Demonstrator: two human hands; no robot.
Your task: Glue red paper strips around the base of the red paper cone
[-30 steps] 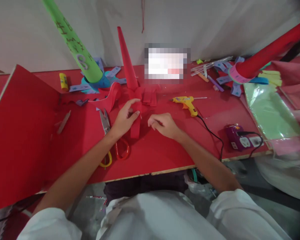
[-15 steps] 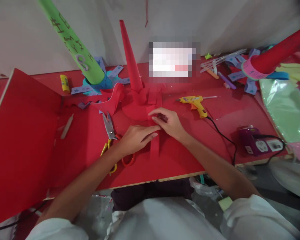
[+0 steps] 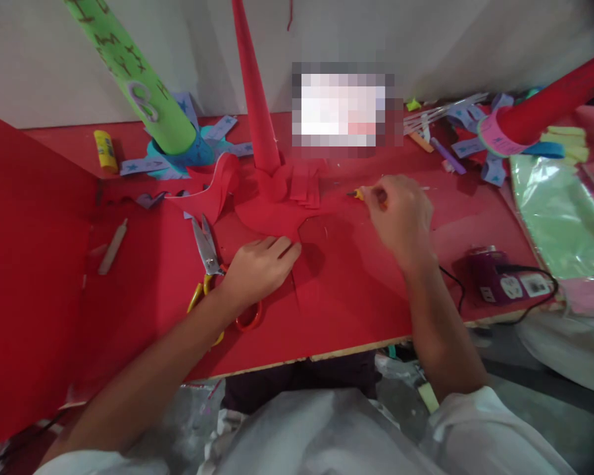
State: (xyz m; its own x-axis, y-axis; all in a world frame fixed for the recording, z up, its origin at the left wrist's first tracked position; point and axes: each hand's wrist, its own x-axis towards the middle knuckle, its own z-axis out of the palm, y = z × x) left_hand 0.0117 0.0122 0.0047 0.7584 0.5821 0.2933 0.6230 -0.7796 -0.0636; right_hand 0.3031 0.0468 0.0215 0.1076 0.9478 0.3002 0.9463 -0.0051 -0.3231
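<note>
My right hand (image 3: 403, 218) is wrapped around a hot glue gun (image 3: 360, 194); only its yellow front and dark nozzle show, the rest hidden by the fingers. Nearer the middle, my left hand (image 3: 262, 267) rests low over the table with its fingertips closed on a red paper strip (image 3: 293, 239), which is hard to make out against the red surface. Just beyond it, a tall red paper cone (image 3: 262, 112) stands on a round red paper base (image 3: 262, 214). Several short red strips (image 3: 305, 183) lie beside that base. Scissors (image 3: 206, 254) lie partly under my left wrist.
A green lettered tube (image 3: 151, 92) stands at the back left near a glue stick (image 3: 105, 152). A red board (image 3: 30, 277) rises at left. To the right are a purple box (image 3: 490, 277) with a black cable, a red tube (image 3: 549, 109) and a plastic-wrapped green pack (image 3: 564, 211).
My right hand has left the paper strip, moved right and closed around the glue gun. My left hand stays near the strip, its fingers now curled. The view has tilted slightly down.
</note>
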